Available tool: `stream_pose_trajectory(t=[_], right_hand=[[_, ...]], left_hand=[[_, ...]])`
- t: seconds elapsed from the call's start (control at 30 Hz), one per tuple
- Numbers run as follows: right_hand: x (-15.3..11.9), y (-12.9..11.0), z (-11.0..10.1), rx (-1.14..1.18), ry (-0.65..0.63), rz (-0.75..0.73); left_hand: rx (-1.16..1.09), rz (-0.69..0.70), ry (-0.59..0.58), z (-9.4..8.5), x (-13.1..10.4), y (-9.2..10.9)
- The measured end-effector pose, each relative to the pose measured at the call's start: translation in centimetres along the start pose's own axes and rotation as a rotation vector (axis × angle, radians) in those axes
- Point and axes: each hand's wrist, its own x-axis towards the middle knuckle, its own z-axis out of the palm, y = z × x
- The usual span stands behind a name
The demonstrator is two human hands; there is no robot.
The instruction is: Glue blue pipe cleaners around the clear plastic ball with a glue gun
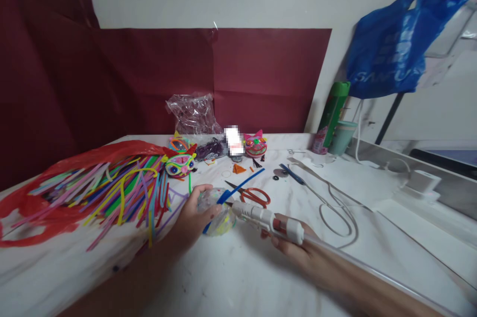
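My left hand (pixel 199 212) is closed round a clear, rounded plastic piece (pixel 221 222) with yellowish patches; its exact kind is hard to make out. A blue pipe cleaner (pixel 246 180) lies against this piece, with one end sticking up to the right. In my right hand (pixel 294 250) is a white hot glue gun (pixel 266 218), its dark nozzle tip at the blue strip beside my left thumb. From the gun's back a long translucent glue stick (pixel 372 272) runs along my right forearm. Orange-handled scissors (pixel 255 197) lie just behind the gun.
At left, many coloured pipe cleaners (pixel 108 193) lie on a red plastic bag (pixel 70 158). Decorated animal heads (pixel 181 164) stand behind, another pink one (pixel 256 144) farther right. A pale cable (pixel 335 198), green spray can (pixel 335 108), cup (pixel 342 138) and white charger (pixel 421 183) are at right.
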Motion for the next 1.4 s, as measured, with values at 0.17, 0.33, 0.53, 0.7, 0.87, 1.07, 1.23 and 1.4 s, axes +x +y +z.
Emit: stream_pose_trajectory(t=[0.17, 0.33, 0.53, 0.7, 0.87, 1.07, 1.23, 1.4], right_hand=[[0.0, -0.1, 0.0, -0.015, -0.002, -0.001], [-0.1, -0.1, 0.0, 0.004, -0.051, -0.015], [-0.2, 0.1, 0.1, -0.016, 0.020, -0.009], [0.0, -1.1, -0.4, -0.029, -0.021, 0.028], [-0.1, -1.3, -0.3, -0.014, -0.021, 0.033], [-0.2, -0.8, -0.3, -0.031, -0.021, 0.031], [-0.1, -1.1, -0.4, -0.041, -0.028, 0.011], [-0.1, -1.1, -0.4, -0.020, 0.014, -0.009]], left_hand=[[0.050, -0.011, -0.046, -0.4, 0.1, 0.0], [0.014, -0.035, -0.066, -0.3, 0.0, 0.3], [0.000, -0.033, -0.055, -0.2, -0.1, 0.0], [-0.010, -0.039, -0.071, -0.3, 0.0, 0.0], [-0.016, -0.032, -0.078, -0.3, 0.1, 0.3], [0.013, -0.022, -0.071, -0.3, 0.1, 0.0], [0.053, -0.024, -0.049, -0.4, 0.1, 0.3], [0.063, -0.031, -0.067, -0.3, 0.0, 0.5]])
